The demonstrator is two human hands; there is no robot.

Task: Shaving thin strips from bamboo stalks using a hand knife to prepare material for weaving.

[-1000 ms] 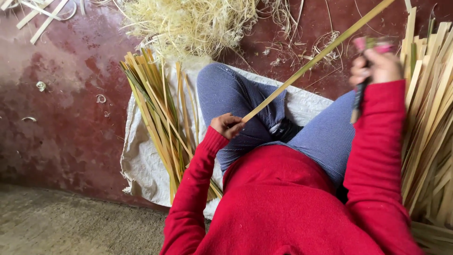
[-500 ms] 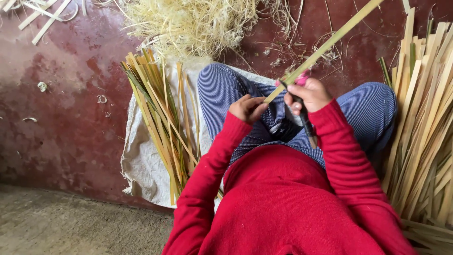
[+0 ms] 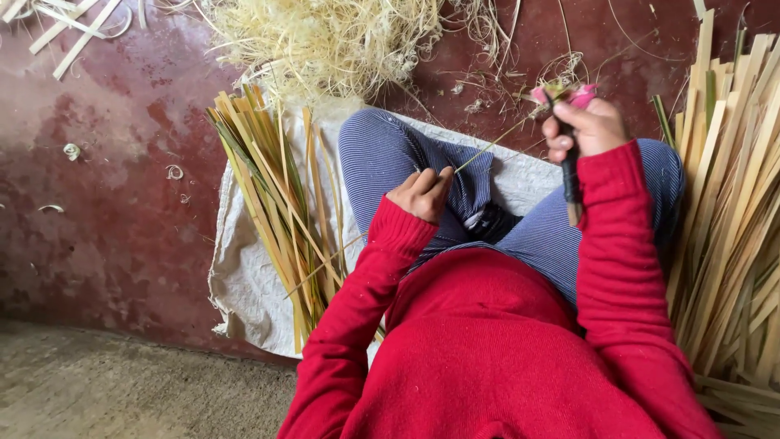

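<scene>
Head view, looking down on a seated person in red sleeves and blue striped trousers

- Left hand (image 3: 422,193): resting on the left thigh, grip pinched on the near end of a thin bamboo strip (image 3: 496,145)
- Thin bamboo strip: runs from the left hand up and to the right, to the right hand
- Right hand (image 3: 587,130): raised over the right knee, grip clenched on a knife (image 3: 569,167) with a dark handle; something pink shows at the top of the fist
- White sack cloth (image 3: 244,276): spread on the red floor (image 3: 106,187) under the legs
- Bundle of green-yellow bamboo slats (image 3: 276,203): on the left edge of the cloth, beside the left leg
- Stack of pale bamboo slats (image 3: 731,219): along the right side, just beside the right knee
- Heap of fine shavings (image 3: 325,41): on the floor beyond the far edge of the cloth
- Curled shavings (image 3: 73,151): scattered on the floor at left
</scene>
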